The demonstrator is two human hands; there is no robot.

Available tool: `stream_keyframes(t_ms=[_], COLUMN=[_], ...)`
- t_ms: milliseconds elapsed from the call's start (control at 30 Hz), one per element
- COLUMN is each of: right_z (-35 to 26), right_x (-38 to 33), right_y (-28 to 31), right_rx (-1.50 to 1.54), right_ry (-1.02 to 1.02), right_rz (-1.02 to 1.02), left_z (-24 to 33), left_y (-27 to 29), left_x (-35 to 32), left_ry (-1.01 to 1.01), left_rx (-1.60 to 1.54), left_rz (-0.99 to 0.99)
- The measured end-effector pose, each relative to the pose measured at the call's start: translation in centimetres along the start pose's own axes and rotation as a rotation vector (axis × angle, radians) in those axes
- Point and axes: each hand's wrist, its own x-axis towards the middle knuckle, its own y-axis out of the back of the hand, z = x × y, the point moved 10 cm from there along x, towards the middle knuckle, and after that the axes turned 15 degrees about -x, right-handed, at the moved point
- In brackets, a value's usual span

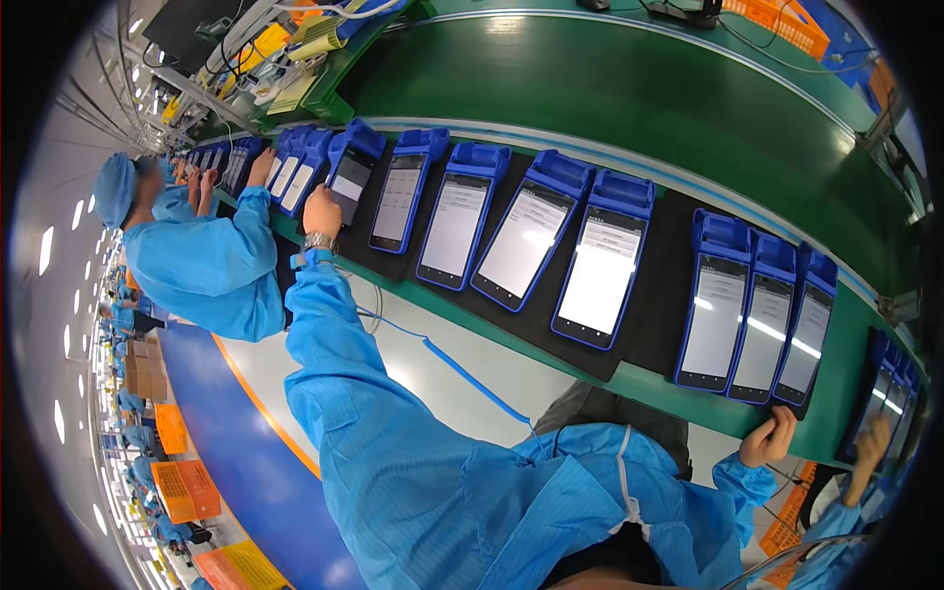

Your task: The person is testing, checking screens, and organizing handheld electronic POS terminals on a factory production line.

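My left hand [323, 213] reaches far to the left, its fingers curled at the lower left edge of a blue handheld payment terminal [349, 185] with a partly grey, partly white screen. The hand hides that terminal's lower corner. To its right, along a black mat, lie several like terminals, among them one with a mostly white screen [401, 197] and one with a bright screen [600, 270]. My right hand [769, 438] rests by the bench's front edge with its fingers curled and nothing visible in it, just below a close group of three terminals [757, 320].
Beyond the mat runs a green conveyor belt [590, 84] with a metal rail. A co-worker in blue [211, 256] handles terminals at the left. Another person's blurred hand [871, 442] is near more terminals at the right. A coiled blue cord [472, 379] hangs below the bench.
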Motion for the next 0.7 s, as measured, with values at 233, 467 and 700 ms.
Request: stream_keyframes(t_ms=[233,467,700], right_z=[-0.3,0.1,0.1], right_x=[0.1,-0.1,-0.1], right_y=[-0.3,-0.2,-0.2], right_rx=[0.023,-0.009,-0.015], right_ry=[0.002,-0.014,-0.01], right_rz=[-0.004,-0.002,-0.005], left_z=[-7.0,-4.5,-2.8], left_y=[-3.3,-4.6,-5.0], left_x=[-1.5,-1.5,-2.1], left_ry=[0.169,0.334,0.285], left_rx=[-0.508,-0.841,-0.706], left_rz=[-0.097,-0.158,-0.256])
